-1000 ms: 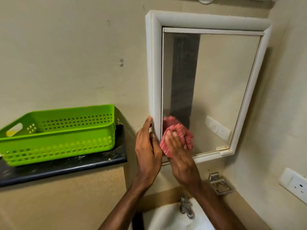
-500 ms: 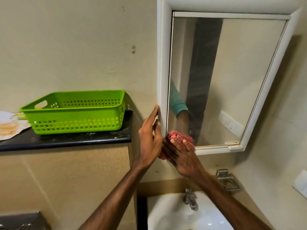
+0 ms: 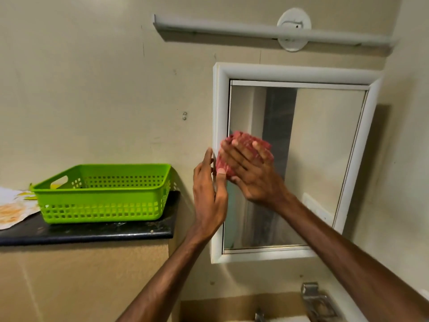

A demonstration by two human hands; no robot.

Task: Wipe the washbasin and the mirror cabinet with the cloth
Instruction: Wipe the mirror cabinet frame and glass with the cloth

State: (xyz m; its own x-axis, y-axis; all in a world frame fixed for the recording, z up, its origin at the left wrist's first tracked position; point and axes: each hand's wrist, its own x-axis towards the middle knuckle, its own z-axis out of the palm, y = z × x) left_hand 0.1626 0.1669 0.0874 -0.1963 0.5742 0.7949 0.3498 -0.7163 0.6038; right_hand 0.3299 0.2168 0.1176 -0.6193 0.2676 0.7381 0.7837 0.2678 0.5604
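The white-framed mirror cabinet hangs on the wall right of centre. My right hand presses a red checked cloth flat against the left part of the mirror glass, fingers spread over it. My left hand holds the cabinet's left frame edge, fingers along the side and thumb on the front by the cloth. Only a sliver of the washbasin and its tap shows at the bottom edge.
A green plastic basket stands on a black counter at the left, beside a printed paper. A tube light runs above the cabinet. A metal soap holder is fixed below it.
My right hand has carried the cloth up the mirror's left side from the bottom corner. My left hand rose along the frame with it. The view has tilted up, so the basin dropped nearly out.
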